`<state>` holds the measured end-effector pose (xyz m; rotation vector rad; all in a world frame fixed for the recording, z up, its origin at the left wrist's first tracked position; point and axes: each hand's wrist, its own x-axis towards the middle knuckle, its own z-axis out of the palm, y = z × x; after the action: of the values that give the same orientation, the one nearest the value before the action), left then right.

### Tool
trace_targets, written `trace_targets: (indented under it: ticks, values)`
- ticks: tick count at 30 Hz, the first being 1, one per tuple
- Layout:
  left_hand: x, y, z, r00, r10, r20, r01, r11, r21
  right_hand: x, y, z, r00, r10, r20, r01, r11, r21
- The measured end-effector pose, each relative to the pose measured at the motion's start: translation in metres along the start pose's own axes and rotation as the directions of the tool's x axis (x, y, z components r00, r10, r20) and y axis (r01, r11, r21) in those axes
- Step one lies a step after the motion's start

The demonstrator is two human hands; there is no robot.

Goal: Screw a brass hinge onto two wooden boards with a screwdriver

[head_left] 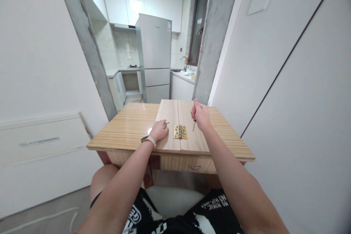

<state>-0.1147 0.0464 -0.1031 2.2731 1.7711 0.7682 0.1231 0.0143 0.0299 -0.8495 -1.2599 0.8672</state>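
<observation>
A brass-coloured butt hinge lies unfolded across the seam between two pale boards, the left board and the right board. Small dark marks, perhaps holes or screw heads, show on its leaves. My left hand, with a band on its wrist, rests on the left board beside the hinge. A small thin metal piece, screw-like, pokes out at its fingers. Right of the hinge, my right hand is closed around a screwdriver, whose shaft slants down toward the right board. Its handle is mostly hidden in my fist.
The boards lie on a wood-grain table with a drawer handle at its front. White walls stand close on both sides. Beyond the table are a silver refrigerator, white cabinets and a sink counter with a faucet.
</observation>
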Motion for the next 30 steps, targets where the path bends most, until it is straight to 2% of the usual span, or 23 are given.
trace_targets:
  ticks: [6, 11, 15, 20, 25, 30]
  values:
    - [0.014, 0.003, -0.002, 0.998, -0.058, -0.028, 0.059, 0.998, 0.021, -0.02, 0.014, -0.029, 0.987, 0.113, -0.113, -0.113, 0.994, 0.007]
    - [0.02, 0.006, 0.001, 0.989, -0.132, -0.073, 0.135, 0.99, 0.039, -0.028, 0.023, -0.032, 0.985, 0.119, -0.122, -0.119, 0.993, 0.004]
    - [0.017, 0.011, 0.0, 0.986, -0.13, -0.106, 0.135, 0.99, 0.039, -0.031, 0.022, -0.029, 0.99, 0.096, -0.103, -0.099, 0.995, -0.023]
    - [0.004, 0.014, -0.007, 0.989, -0.08, -0.126, 0.079, 0.997, -0.014, -0.032, 0.023, -0.028, 0.991, 0.094, -0.095, -0.097, 0.995, -0.028]
    - [-0.014, 0.016, -0.013, 0.995, 0.058, -0.082, -0.082, 0.941, -0.327, -0.031, 0.027, -0.029, 0.99, 0.104, -0.091, -0.105, 0.994, -0.009]
    - [-0.029, 0.029, -0.013, 0.987, 0.149, -0.052, -0.157, 0.888, -0.431, -0.031, 0.028, -0.032, 0.989, 0.104, -0.108, -0.105, 0.994, -0.008]
